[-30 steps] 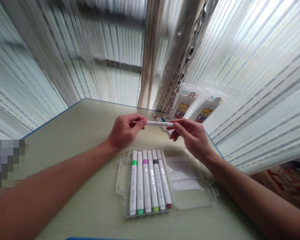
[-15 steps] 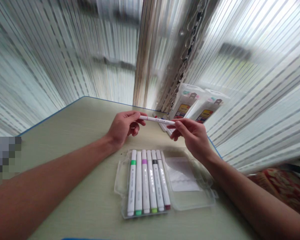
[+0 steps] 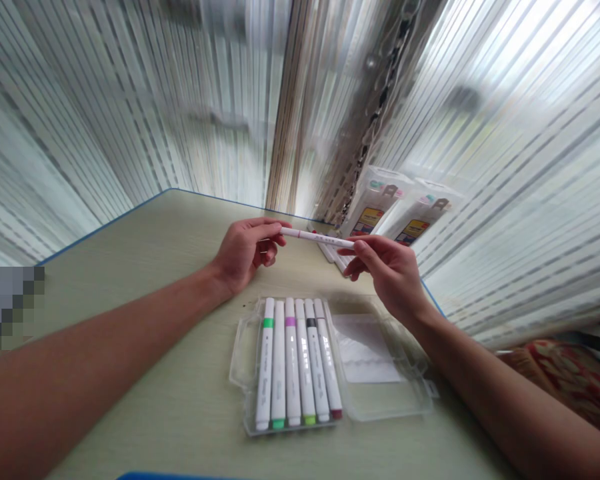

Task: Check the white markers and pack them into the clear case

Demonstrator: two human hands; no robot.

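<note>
Both hands hold one white marker level above the table. My left hand pinches its left end, my right hand pinches its right end. Below them an open clear plastic case lies on the pale green table. Its left half holds several white markers side by side, with green, purple, black and dark red bands or caps. Its right half holds only a white paper insert.
Two packaged marker sets lean against the curtain at the back right. A few loose markers lie on the table behind my hands. Sheer striped curtains surround the table's far edges. A red patterned fabric shows at the right.
The marker has tilted slightly, its left end raised. My left fingers have shifted along its end; the view has moved a little.
</note>
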